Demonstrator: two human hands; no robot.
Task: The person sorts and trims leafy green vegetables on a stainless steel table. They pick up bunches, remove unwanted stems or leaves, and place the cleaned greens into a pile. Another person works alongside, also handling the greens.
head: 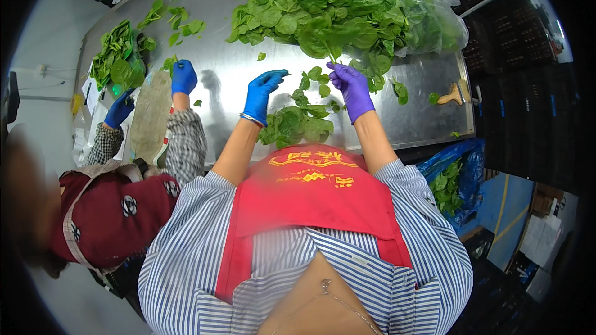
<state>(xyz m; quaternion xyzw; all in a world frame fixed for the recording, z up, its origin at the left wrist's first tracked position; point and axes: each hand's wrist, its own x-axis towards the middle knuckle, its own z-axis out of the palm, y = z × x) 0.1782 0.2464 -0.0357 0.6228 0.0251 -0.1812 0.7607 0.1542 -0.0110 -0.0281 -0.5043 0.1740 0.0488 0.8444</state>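
Note:
My right hand (351, 86), in a purple glove, pinches the stem of a spinach sprig (333, 39) between thumb and fingers. The sprig's leaves point away from me, over the near edge of a large spinach heap (279, 13). My left hand (266, 90) wears a blue glove and hovers above the metal table (228, 102) with its fingers nearly together. A tiny dark bit shows at its fingertips, too small to tell whether it is held. Between my wrists and my red apron lies a small pile of spinach leaves (298, 125), with loose leaves (314, 74) beyond it.
A clear plastic bag (433, 18) lies against the heap's right side. At my left, a co-worker's blue-gloved hands (184, 78) handle leaves beside a spinach bunch (114, 53). A brush (451, 95) lies by the right edge. Below it hangs a blue bag (472, 176) containing greens.

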